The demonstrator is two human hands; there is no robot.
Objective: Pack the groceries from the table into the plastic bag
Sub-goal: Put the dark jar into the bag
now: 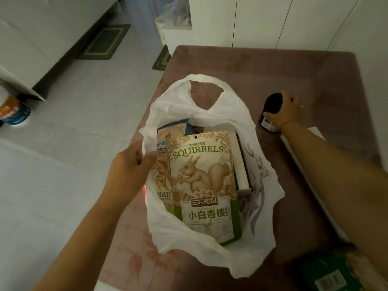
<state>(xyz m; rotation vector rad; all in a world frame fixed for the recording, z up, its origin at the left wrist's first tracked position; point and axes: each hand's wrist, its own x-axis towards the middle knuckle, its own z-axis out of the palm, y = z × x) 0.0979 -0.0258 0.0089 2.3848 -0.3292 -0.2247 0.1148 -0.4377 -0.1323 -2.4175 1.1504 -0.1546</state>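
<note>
A white plastic bag [210, 106] lies open on the brown table [273, 66]. Inside it a beige Three Squirrels snack pouch [201, 181] rests on top, with a blue-and-beige packet [174, 129] behind it and a white-edged box [241, 164] at its right. My left hand [130, 169] pinches the bag's left rim and holds it open. To the right of the bag, my right hand [287, 114] is wrapped around a dark bottle with a white label [273, 103] lying on the table.
A green package with a barcode [329, 274] lies at the table's near right corner. Light tiled floor [73, 143] runs along the left, with a white sofa [42, 38], dark green mats [105, 40] and an orange-and-blue container [12, 110]. White cabinets stand behind the table.
</note>
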